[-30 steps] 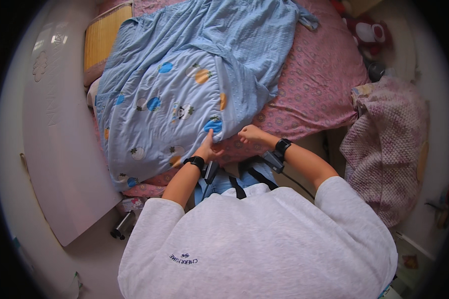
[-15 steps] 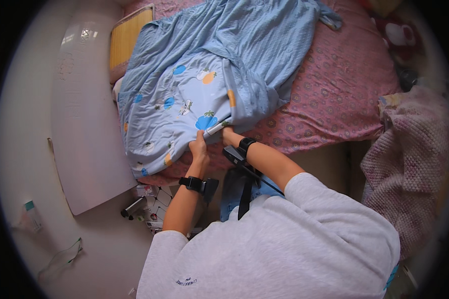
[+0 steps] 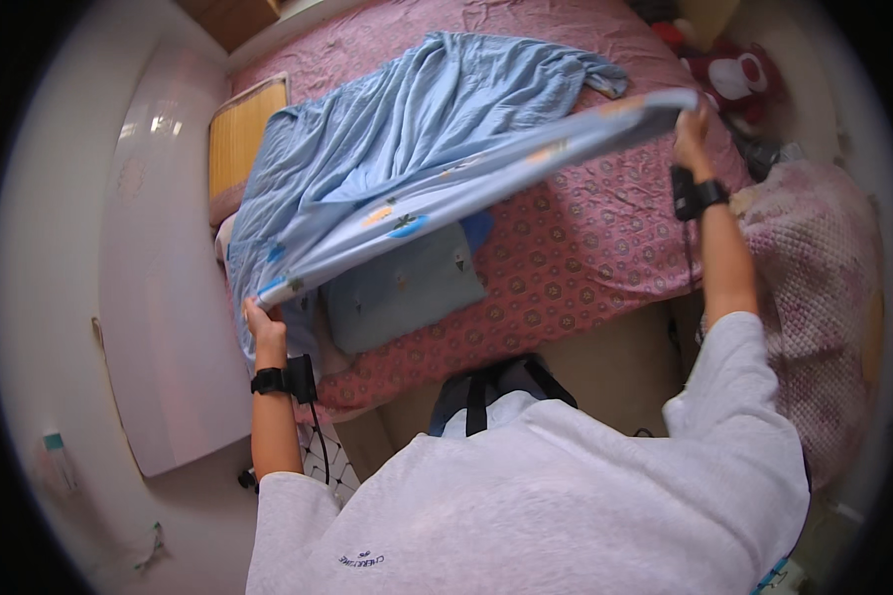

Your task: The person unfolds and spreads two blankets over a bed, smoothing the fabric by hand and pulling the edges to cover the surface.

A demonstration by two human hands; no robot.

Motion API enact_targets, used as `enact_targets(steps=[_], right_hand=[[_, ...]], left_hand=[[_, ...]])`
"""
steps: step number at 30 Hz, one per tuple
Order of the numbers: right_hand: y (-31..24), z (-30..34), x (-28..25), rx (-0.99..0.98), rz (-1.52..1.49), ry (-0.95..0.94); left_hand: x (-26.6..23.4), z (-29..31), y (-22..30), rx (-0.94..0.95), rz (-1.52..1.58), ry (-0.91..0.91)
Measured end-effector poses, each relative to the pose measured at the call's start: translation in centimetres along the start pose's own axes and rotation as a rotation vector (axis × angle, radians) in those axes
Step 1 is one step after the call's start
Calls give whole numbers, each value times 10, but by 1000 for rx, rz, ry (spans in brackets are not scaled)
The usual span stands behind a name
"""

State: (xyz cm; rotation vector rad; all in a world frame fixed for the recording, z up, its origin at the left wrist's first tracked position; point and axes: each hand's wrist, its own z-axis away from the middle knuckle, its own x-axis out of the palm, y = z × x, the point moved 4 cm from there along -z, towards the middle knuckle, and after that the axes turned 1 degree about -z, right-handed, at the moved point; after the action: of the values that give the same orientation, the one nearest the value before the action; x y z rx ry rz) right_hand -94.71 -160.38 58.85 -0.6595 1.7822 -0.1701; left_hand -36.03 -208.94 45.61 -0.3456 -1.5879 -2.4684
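Note:
A light blue quilt [image 3: 367,149], printed with fruit shapes on its paler side, lies rumpled across the bed. Its near edge is pulled taut and lifted between my two hands. My left hand [image 3: 265,322] is closed on one corner at the near left of the bed. Far out to the right, my right hand [image 3: 694,137] grips the other end of that edge, which is blurred by motion. Below the raised edge, a grey-blue pillow or folded cloth [image 3: 402,290] shows on the bed; I cannot tell which.
A pink patterned sheet [image 3: 575,248] covers the bed. At its left stand a yellow woven mat or pillow [image 3: 246,144] and a pale panel [image 3: 169,297] along the wall. A quilted pinkish cover [image 3: 814,307] hangs at the right, with a red plush toy [image 3: 739,84] beyond.
My hands have spread from close together to far apart, the left leftward, the right up and right. The quilt's near edge stretched out and lifted, uncovering the grey-blue item beneath.

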Motion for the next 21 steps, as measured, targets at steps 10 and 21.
enact_targets(steps=[10,21], right_hand=[[-49,53,2,-470,230,-651],[-90,169,107,-536,-322,-949]], left_hand=[[-84,-40,-97,-249,-731,-300],[197,221,-208,-1273,-399,-1024]])
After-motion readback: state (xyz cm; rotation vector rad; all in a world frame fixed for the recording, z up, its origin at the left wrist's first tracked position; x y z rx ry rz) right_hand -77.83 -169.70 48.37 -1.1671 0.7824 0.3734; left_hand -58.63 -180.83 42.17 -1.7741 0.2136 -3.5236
